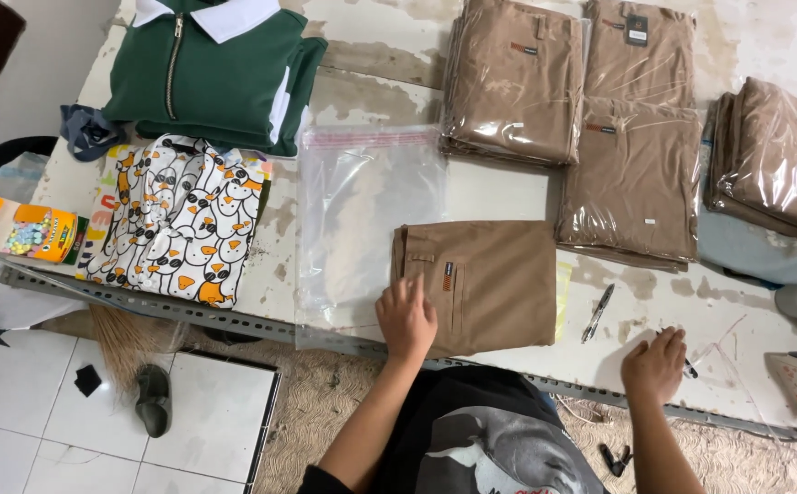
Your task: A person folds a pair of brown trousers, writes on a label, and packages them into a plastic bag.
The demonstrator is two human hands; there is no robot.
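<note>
The left hand (406,318) lies flat, fingers spread, on the near left corner of a folded pair of tan trousers (481,284), pinning the fold so it keeps its shape; it grips nothing. The trousers sit at the front edge of the counter (499,197), just in front of the person, with their left edge overlapping an empty clear plastic bag (362,220) spread flat beside them, its mouth seemingly at the far end with the adhesive strip. The right hand (654,364) rests well apart on the counter's near edge, fingers curled down onto a small dark thing, perhaps a pen or marker (689,369); whether it actually pinches it I cannot tell. A silver pen (597,313) lies loose between the two hands. Further back, stacks of bagged tan trousers (581,101) are piled together on the right. On the left lie a folded green jacket (215,73) and a penguin-print garment (183,220), and a crayon box (31,230) sits at the counter's left edge
</note>
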